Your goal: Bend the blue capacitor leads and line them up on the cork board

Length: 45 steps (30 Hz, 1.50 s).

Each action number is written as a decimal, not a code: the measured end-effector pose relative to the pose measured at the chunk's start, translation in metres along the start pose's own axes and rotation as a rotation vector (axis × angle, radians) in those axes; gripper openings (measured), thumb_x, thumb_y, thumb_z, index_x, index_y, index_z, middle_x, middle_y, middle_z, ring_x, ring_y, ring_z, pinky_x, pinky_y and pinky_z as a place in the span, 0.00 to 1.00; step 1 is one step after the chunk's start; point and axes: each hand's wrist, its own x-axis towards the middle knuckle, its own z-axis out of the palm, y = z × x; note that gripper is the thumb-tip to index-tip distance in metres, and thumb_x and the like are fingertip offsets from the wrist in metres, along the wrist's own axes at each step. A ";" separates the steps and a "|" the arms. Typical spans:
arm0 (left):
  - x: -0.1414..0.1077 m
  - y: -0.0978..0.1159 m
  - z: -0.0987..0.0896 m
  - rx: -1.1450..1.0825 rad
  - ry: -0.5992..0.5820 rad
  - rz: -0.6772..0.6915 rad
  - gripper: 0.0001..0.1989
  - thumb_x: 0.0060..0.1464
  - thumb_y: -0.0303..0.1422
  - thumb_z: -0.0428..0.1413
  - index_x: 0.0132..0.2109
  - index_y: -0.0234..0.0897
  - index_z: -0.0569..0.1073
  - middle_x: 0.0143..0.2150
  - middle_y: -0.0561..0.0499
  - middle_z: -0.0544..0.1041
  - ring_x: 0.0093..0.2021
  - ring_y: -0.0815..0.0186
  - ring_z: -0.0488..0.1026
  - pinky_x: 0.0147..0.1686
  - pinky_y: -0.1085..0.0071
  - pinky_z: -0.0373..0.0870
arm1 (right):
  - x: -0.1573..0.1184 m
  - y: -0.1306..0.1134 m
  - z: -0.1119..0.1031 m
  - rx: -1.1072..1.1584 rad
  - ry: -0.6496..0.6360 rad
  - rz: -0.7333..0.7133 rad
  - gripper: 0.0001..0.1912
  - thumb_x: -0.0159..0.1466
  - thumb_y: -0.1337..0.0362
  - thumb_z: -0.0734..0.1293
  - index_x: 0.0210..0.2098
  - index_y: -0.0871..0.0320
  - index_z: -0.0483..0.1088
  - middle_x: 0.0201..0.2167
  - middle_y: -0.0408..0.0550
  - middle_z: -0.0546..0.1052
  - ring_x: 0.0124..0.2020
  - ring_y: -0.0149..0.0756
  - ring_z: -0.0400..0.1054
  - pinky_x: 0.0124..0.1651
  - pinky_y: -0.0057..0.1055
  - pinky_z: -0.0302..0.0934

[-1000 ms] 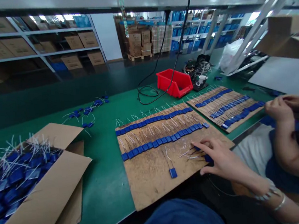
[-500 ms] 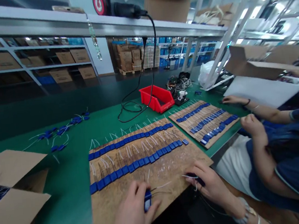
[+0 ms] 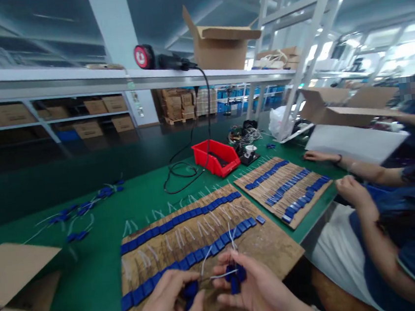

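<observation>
My left hand (image 3: 167,303) is closed over the near part of a brown board (image 3: 273,252), pinching a small blue block with thin wire leads (image 3: 190,292) between thumb and fingers. Just to its right, my right hand (image 3: 262,290) has its fingers curled around some more blue wired blocks (image 3: 235,277); their exact number is unclear. White leads stick out from both hands' blocks, and the hands are nearly touching. Behind them, similar blue blocks (image 3: 203,252) lie in two rows on the board, leads pointing away from me. One single block (image 3: 260,219) sits at the right end.
A second board (image 3: 242,181) with rows of blue blocks lies to the right, beside a seated person's hands (image 3: 352,189). A red bin (image 3: 217,158) and a black cable (image 3: 180,175) are behind. Loose blue blocks (image 3: 103,192) and an open carton (image 3: 15,269) are at left.
My right hand has come left from the board's right edge to beside my left hand, bringing its blue blocks. My left hand shifted slightly left. The view has tilted up.
</observation>
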 end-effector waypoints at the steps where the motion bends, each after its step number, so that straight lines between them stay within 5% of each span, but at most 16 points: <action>1: -0.004 0.011 -0.004 -0.009 0.043 0.016 0.08 0.58 0.37 0.61 0.45 0.51 0.78 0.41 0.57 0.77 0.30 0.74 0.72 0.33 0.80 0.74 | 0.003 0.009 0.013 0.061 -0.061 0.085 0.21 0.65 0.49 0.71 0.46 0.59 0.72 0.41 0.51 0.79 0.41 0.39 0.75 0.45 0.38 0.70; 4: -0.014 0.031 -0.012 -0.022 0.139 0.017 0.14 0.53 0.29 0.66 0.46 0.50 0.78 0.45 0.54 0.75 0.43 0.69 0.75 0.43 0.75 0.77 | 0.012 0.032 0.047 0.141 -0.162 0.267 0.22 0.61 0.50 0.75 0.46 0.59 0.76 0.39 0.50 0.81 0.38 0.36 0.75 0.42 0.32 0.70; 8: -0.033 0.014 -0.031 -0.001 0.392 0.066 0.32 0.44 0.37 0.74 0.56 0.49 0.73 0.54 0.50 0.73 0.51 0.62 0.74 0.50 0.65 0.79 | 0.042 0.050 0.074 0.048 -0.137 0.374 0.16 0.59 0.55 0.77 0.42 0.57 0.78 0.38 0.49 0.81 0.35 0.37 0.77 0.32 0.27 0.69; 11: -0.061 -0.011 -0.050 0.032 0.644 0.140 0.23 0.54 0.40 0.66 0.56 0.46 0.72 0.52 0.47 0.73 0.51 0.62 0.73 0.48 0.66 0.79 | 0.074 0.061 0.093 -0.093 -0.155 0.447 0.15 0.65 0.51 0.71 0.40 0.57 0.78 0.38 0.52 0.81 0.37 0.42 0.77 0.30 0.31 0.71; 14: -0.089 -0.036 -0.066 0.081 0.822 0.136 0.14 0.60 0.35 0.59 0.53 0.43 0.73 0.47 0.47 0.74 0.48 0.64 0.73 0.47 0.68 0.77 | 0.103 0.070 0.131 -0.200 -0.164 0.432 0.19 0.67 0.47 0.65 0.36 0.56 0.77 0.38 0.53 0.81 0.41 0.45 0.77 0.42 0.38 0.74; 23: -0.124 -0.071 -0.079 0.153 0.892 0.000 0.12 0.60 0.33 0.58 0.51 0.43 0.72 0.44 0.47 0.74 0.43 0.66 0.75 0.33 0.76 0.76 | 0.164 0.119 0.326 -0.646 -0.580 0.302 0.18 0.67 0.48 0.64 0.42 0.56 0.69 0.47 0.55 0.76 0.50 0.44 0.72 0.57 0.48 0.67; 28: -0.131 -0.074 -0.085 0.137 0.912 -0.030 0.11 0.61 0.33 0.56 0.51 0.43 0.72 0.44 0.47 0.74 0.43 0.66 0.75 0.33 0.76 0.75 | 0.189 0.142 0.371 -0.834 -0.624 0.306 0.44 0.60 0.35 0.67 0.60 0.65 0.62 0.63 0.70 0.64 0.68 0.61 0.53 0.60 0.66 0.57; 32: -0.136 -0.079 -0.087 0.130 0.893 -0.083 0.11 0.61 0.32 0.56 0.51 0.42 0.72 0.46 0.46 0.74 0.44 0.65 0.75 0.36 0.74 0.76 | 0.191 0.119 0.354 -0.888 -0.603 0.262 0.46 0.61 0.34 0.65 0.61 0.68 0.63 0.63 0.71 0.65 0.68 0.60 0.56 0.65 0.57 0.57; 36: -0.132 -0.082 -0.084 0.058 0.747 -0.165 0.14 0.62 0.34 0.56 0.55 0.45 0.71 0.49 0.47 0.74 0.46 0.65 0.74 0.45 0.70 0.77 | 0.176 0.058 0.302 -0.931 -0.549 0.097 0.33 0.65 0.38 0.65 0.53 0.61 0.71 0.59 0.62 0.72 0.60 0.52 0.67 0.64 0.51 0.61; 40: -0.117 -0.088 -0.079 0.004 0.489 -0.304 0.24 0.60 0.41 0.59 0.62 0.52 0.66 0.57 0.49 0.71 0.55 0.60 0.71 0.54 0.60 0.76 | 0.144 -0.019 0.226 -1.070 -0.424 -0.146 0.22 0.63 0.46 0.71 0.47 0.56 0.76 0.54 0.53 0.77 0.59 0.50 0.68 0.62 0.50 0.62; 45: -0.097 -0.103 -0.065 0.007 0.309 -0.320 0.28 0.57 0.50 0.59 0.62 0.53 0.66 0.61 0.51 0.70 0.59 0.54 0.69 0.60 0.48 0.73 | 0.083 -0.104 0.096 -1.331 0.120 -0.465 0.26 0.59 0.43 0.72 0.48 0.53 0.75 0.52 0.52 0.79 0.56 0.51 0.71 0.61 0.47 0.63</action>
